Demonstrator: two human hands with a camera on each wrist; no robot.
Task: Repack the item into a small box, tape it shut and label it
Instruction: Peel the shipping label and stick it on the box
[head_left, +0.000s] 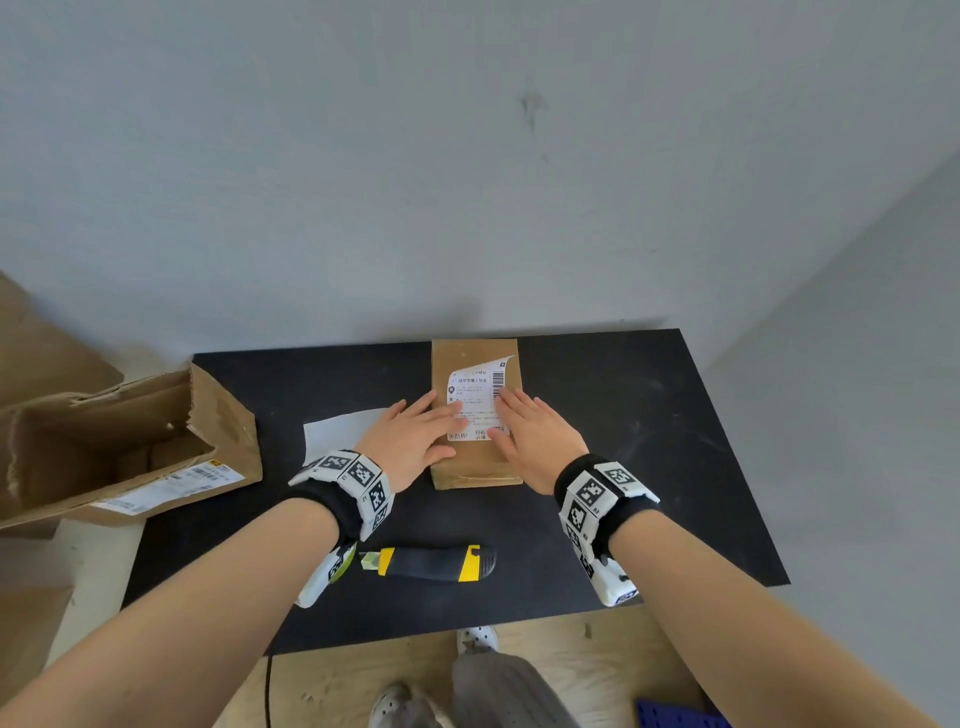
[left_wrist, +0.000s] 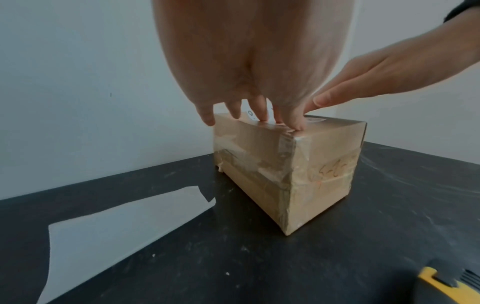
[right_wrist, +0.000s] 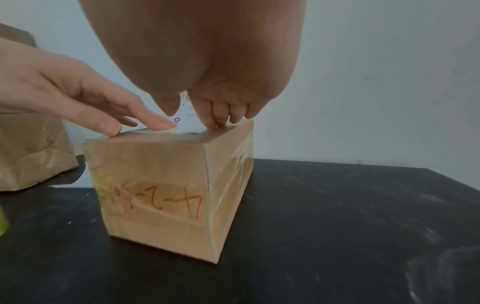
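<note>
The small box (head_left: 475, 462) stands mid-table (head_left: 649, 415), the label (head_left: 475, 400) on top. The backing sheet (head_left: 337, 428) lies just left of it, the opened carton (head_left: 130, 447) at the table's left edge, the utility knife (head_left: 431, 563) in front.

Left hand (head_left: 415, 441) at 9 o'clock, right hand (head_left: 535, 441) at 3, both flat, fingers straight, palms down.

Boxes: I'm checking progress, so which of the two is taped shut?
The small box under both hands, with the label on top; the bigger box at the left lies open.
</note>
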